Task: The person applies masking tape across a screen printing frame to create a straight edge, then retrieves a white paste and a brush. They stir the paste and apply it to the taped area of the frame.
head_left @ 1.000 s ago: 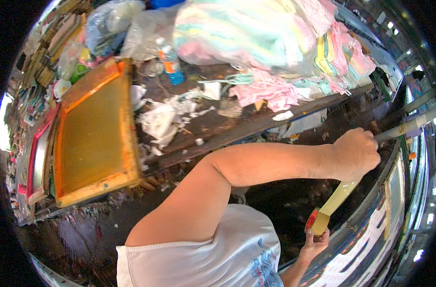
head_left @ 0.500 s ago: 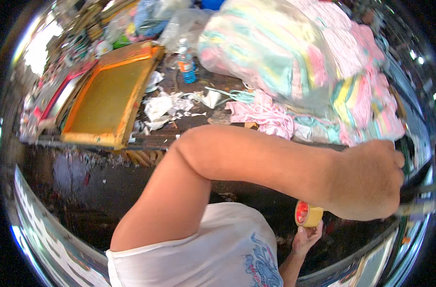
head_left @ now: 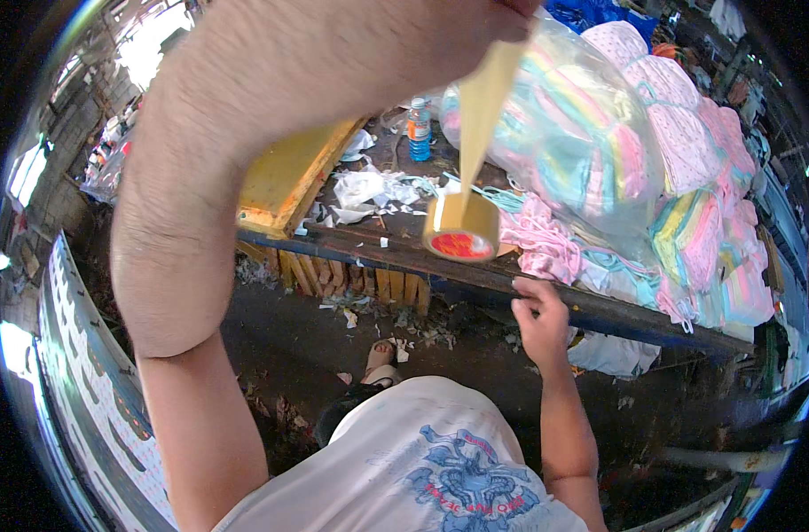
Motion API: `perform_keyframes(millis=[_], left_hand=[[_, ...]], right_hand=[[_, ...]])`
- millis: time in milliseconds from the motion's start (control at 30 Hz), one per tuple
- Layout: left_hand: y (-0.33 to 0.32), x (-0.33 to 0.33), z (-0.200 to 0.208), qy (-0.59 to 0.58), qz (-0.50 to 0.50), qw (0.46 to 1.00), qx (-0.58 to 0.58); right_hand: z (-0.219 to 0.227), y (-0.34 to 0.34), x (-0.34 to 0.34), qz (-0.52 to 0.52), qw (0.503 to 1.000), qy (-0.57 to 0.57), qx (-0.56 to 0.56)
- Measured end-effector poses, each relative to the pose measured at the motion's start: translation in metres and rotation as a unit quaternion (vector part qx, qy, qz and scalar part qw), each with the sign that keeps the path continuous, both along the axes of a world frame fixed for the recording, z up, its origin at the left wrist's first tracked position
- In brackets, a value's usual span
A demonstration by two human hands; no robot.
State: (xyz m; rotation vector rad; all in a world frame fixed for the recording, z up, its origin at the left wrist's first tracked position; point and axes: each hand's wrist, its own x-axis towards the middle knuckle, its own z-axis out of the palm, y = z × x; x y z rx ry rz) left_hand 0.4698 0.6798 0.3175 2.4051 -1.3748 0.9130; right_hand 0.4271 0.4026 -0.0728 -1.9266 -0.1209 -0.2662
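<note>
My left hand (head_left: pixel 498 25) is raised at the top edge, mostly cut off, with a strip of tan packing tape pulled tight below it. From that strip hangs a roll of packing tape (head_left: pixel 462 232) with a red inner core, in front of the bench edge. Lower and to the right of the roll, my right hand (head_left: pixel 543 321) has its thumb and fingers slightly curled and apart, with nothing visible in them. A large clear plastic bag (head_left: pixel 591 124) of folded pastel striped cloth lies on the bench behind the roll.
A wooden bench (head_left: pixel 369 248) carries paper scraps (head_left: pixel 369 188), a bottle with blue liquid (head_left: pixel 419 131), pink cloth ties (head_left: pixel 546 235) and stacked pastel cloth bundles (head_left: pixel 688 151). A yellow framed screen (head_left: pixel 302 168) lies at left, partly behind my arm. Debris litters the floor.
My left arm has swung from the right side up to the top. The tape roll, earlier in my right hand, now hangs from a pulled-out strip. My right hand has let go and risen.
</note>
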Motion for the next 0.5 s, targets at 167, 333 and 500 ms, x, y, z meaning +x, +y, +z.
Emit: perform_keyframes(millis=[167,333,500], left_hand=[[0.067,0.001,0.003,-0.032,0.126,0.992,-0.002],[0.161,0.044,-0.005,-0.119,0.124,0.985,-0.008],[0.265,0.08,-0.007,-0.063,0.203,0.977,-0.016]], right_hand=[[0.004,0.088,0.071,0.095,0.963,-0.098,-0.231],[-0.019,0.189,0.14,0.102,0.934,-0.064,-0.335],[-0.048,0.256,0.208,0.099,0.866,0.08,-0.483]])
